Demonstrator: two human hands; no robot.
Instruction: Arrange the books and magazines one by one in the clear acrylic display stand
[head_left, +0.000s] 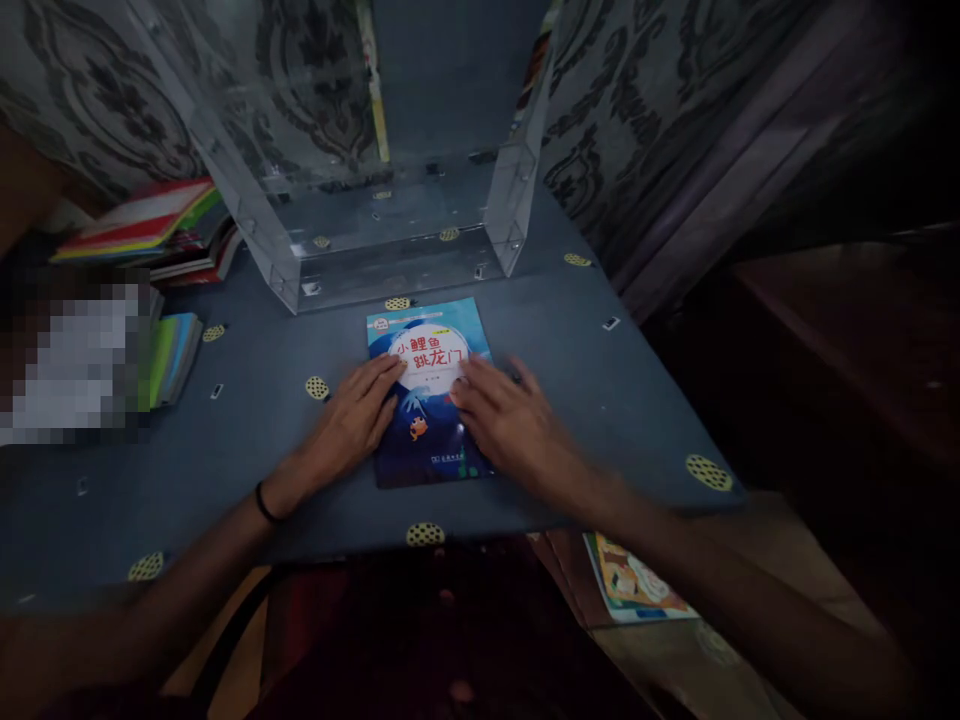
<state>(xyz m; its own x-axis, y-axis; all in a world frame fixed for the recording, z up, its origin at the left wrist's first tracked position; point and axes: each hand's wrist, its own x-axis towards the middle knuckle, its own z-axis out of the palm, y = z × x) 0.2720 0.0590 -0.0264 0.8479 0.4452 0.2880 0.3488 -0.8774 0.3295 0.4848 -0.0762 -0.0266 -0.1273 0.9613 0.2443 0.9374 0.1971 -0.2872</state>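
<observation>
Left hand and right hand lying open, fingers resting on opposite sides of a book, the book lying flat on a table, clear rack standing just beyond.

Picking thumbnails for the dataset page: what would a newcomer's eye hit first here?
Probably the bright blue book, lying mid-table, with the left hand and right hand at its two sides. Next, the large clear rack standing just beyond it. Then the colourful stack of books at the table's left.
</observation>
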